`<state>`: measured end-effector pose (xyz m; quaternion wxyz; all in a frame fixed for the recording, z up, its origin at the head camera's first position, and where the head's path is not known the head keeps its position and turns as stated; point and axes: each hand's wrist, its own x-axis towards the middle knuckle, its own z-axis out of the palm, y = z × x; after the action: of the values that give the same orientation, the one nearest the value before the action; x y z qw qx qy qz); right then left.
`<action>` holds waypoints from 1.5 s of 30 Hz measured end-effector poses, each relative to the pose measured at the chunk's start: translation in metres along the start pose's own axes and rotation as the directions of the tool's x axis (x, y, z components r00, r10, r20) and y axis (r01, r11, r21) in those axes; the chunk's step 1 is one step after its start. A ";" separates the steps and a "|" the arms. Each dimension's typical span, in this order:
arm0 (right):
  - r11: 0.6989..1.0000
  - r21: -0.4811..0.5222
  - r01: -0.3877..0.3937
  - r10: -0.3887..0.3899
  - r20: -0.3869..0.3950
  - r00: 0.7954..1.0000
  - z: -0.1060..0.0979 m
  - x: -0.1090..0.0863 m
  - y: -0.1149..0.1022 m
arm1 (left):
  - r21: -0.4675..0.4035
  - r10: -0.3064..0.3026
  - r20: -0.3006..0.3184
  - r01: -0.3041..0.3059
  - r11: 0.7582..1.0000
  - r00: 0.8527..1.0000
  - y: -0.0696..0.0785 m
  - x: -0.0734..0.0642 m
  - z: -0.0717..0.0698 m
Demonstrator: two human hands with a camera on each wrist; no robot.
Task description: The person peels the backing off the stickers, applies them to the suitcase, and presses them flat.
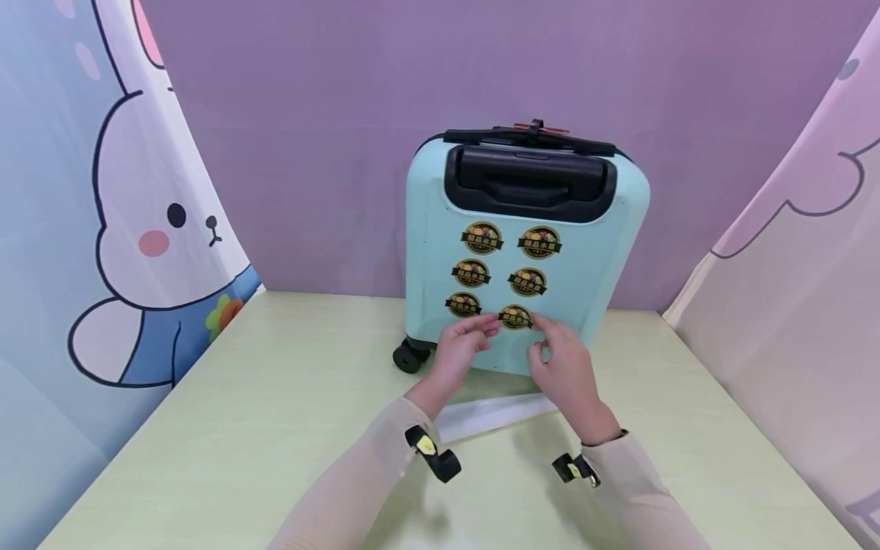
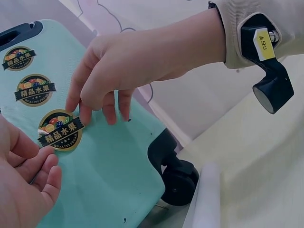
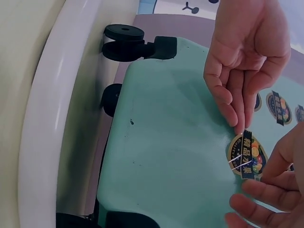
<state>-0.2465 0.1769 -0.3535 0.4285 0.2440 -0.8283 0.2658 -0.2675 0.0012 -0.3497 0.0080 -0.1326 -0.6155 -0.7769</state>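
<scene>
A black-and-gold fruit sticker (image 1: 516, 317) lies against the front of the mint-green suitcase (image 1: 440, 183), lowest in the right-hand column. At its left edge my left hand (image 1: 462, 345) touches it with extended fingertips; the thumb is held apart. On the opposite edge, fingertips of my right hand (image 1: 565, 367) touch the sticker. The left wrist view has the same sticker (image 2: 61, 130) between both hands' fingertips. Glare streaks cross the sticker (image 3: 246, 156) in the right wrist view. Several matching stickers, such as the top-left one (image 1: 482, 238), are on the shell above and beside it.
The suitcase stands on the pale table (image 1: 275, 428), its black handle (image 1: 529, 183) at the top and a caster wheel (image 1: 410, 356) at lower left. A white paper strip (image 1: 491, 416) lies in front. Purple fabric (image 1: 309, 153) hangs behind; printed curtains (image 1: 55, 252) flank the table.
</scene>
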 end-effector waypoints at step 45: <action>0.589 0.688 -0.424 0.395 0.212 0.894 0.000 0.011 0.015 | 0.032 -0.104 -0.040 0.105 0.994 0.994 -0.013 -0.001 -0.030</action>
<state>-0.2619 0.1858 -0.3478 0.2104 0.1995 -0.6983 0.6544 -0.2746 -0.0240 -0.3689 -0.0188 -0.0850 -0.6343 -0.7682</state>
